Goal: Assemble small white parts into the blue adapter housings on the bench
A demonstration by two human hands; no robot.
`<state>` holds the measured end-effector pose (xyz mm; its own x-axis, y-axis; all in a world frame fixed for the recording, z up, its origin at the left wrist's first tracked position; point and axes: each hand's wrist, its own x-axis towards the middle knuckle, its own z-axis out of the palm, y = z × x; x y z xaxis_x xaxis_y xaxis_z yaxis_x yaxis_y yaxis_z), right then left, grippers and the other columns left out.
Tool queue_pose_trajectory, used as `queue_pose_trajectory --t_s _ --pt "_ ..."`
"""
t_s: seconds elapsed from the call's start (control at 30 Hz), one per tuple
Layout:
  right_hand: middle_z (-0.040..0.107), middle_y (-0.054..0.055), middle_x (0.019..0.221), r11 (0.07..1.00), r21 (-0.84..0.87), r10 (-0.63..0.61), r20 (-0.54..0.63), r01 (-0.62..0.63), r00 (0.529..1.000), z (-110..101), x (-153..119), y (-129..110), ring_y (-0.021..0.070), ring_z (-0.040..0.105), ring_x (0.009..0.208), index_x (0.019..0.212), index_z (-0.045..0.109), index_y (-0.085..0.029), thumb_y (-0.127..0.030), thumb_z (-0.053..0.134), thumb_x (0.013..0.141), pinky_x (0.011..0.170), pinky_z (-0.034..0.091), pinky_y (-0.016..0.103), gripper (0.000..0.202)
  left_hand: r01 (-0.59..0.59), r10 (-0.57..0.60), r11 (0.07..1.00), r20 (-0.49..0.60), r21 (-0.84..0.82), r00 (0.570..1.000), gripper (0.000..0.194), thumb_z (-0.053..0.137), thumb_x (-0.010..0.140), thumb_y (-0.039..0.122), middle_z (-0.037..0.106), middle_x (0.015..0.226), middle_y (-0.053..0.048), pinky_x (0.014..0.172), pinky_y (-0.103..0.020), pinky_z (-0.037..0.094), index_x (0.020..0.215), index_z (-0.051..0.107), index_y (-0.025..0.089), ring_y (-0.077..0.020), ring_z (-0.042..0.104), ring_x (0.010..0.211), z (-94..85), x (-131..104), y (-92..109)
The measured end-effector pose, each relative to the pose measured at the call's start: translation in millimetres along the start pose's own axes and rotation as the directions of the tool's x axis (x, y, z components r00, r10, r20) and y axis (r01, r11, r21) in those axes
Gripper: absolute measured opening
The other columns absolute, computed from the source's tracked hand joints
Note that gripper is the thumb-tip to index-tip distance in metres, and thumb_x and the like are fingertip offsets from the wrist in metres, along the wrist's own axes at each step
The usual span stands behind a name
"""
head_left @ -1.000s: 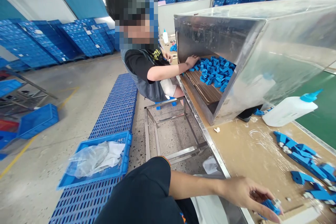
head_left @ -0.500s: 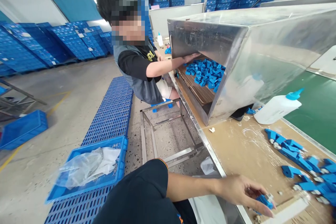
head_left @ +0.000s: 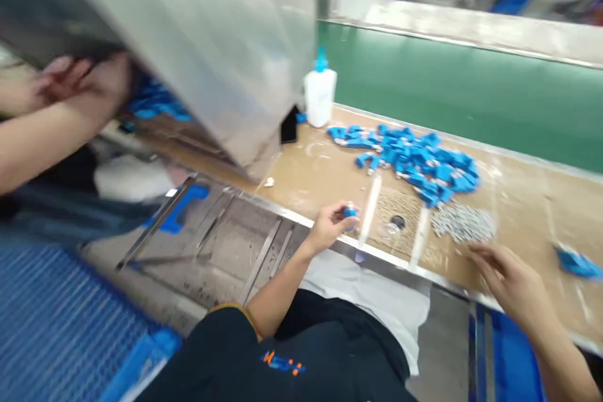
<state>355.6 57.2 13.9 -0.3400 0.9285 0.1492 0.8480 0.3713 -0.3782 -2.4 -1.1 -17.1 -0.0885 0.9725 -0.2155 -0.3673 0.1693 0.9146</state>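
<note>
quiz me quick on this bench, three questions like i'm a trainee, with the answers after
1. True or false: the white bottle stands upright on the table.

2. Fill in the blank: a small blue piece is held in the person's ____ hand.

3. Which is nearest the fingertips of the person's right hand?
a) the heap of blue pieces
b) the pile of small grey pieces
c) the black phone-like object

Key: 1 true; 2 left; 3 b
</note>
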Motion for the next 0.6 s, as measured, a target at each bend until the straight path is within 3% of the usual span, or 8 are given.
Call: queue_pose_trajectory --t_s 0.1,0.27,0.43,0.6 --pt "0.078 0.012 0.088 0.974 0.126 0.181 0.060 -0.188 0.982 -8.3 -27.4 4.1 0.0304 0.074 0.076 0.090 0.071 -0.030 -0.048 0.053 0.093 0.069 0.060 0.044 0.025 0.013 -0.014 0.998 0.013 0.059 1.000 0.065 0.090 0.060 0.068 0.068 0.076 -0.001 0.050 -0.019 0.042 0.095 0.074 0.016 -0.0096 0.056 0.061 -6.1 4.2 -1.6" --pt "0.076 0.008 0.078 0.951 0.162 0.242 0.144 -0.264 0.960 -6.2 -12.2 2.1 0.0237 0.069 0.068 0.086 0.071 -0.023 -0.041 0.056 0.086 0.070 0.057 0.037 0.023 -0.022 0.020 0.994 0.015 0.102 1.000 0.063 0.091 0.058 0.068 0.070 0.070 -0.002 0.044 -0.018 0.041 0.092 0.075 0.017 -0.0094 0.055 0.054 -5.3 2.8 0.1" --pt "0.074 0.004 0.076 0.971 0.137 0.169 0.196 -0.197 0.966 -1.1 -4.2 -3.4 0.0208 0.068 0.067 0.087 0.072 -0.022 -0.033 0.058 0.090 0.068 0.053 0.031 0.018 -0.060 0.060 0.990 0.004 0.124 0.998 0.063 0.090 0.059 0.069 0.071 0.067 -0.002 0.044 -0.018 0.043 0.090 0.075 0.017 -0.0094 0.057 0.053 -4.7 4.2 2.0" --pt "0.073 0.008 0.082 0.994 -0.107 0.037 0.174 -0.018 0.984 2.7 3.7 -17.5 0.0213 0.068 0.075 0.078 0.068 -0.020 -0.015 0.062 0.092 0.070 0.050 0.030 0.015 -0.031 0.041 0.978 -0.041 0.207 0.998 0.068 0.090 0.054 0.070 0.073 0.068 -0.004 0.044 -0.019 0.046 0.089 0.073 0.015 -0.0124 0.062 0.054 -1.8 -1.0 9.4"
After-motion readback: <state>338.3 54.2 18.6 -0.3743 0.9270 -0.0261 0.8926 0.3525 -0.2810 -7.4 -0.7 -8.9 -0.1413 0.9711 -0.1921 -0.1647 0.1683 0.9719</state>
